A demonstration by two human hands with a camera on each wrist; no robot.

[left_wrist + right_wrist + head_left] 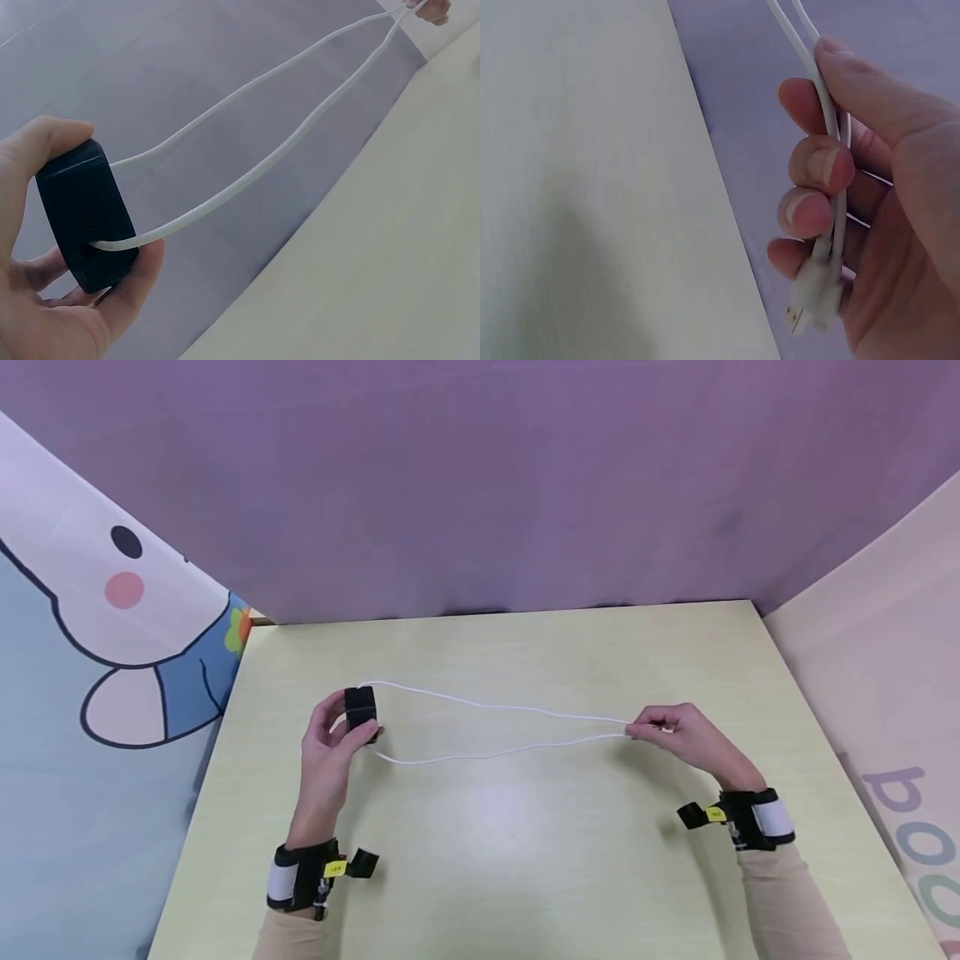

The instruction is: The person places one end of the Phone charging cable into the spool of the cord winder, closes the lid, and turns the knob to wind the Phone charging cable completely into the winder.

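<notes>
My left hand (327,768) grips a small black block (75,202) between the thumb and fingers, held above the table. A white USB cable (281,150) leaves the block in two strands, one of them coming out of a hole in its face. Both strands run across, slightly slack, to my right hand (688,739), which pinches them together. In the right wrist view the two strands lie side by side along the curled fingers. Below those fingers hang the white plug ends (810,296), one with a metal USB tip; they are blurred.
A pale wooden table (495,868) lies beneath both hands. Behind it hangs a purple cloth (480,502). A cartoon-printed curtain (82,785) borders the left side, and a pale lettered one (862,652) the right. Each wrist wears a black strap with a small camera.
</notes>
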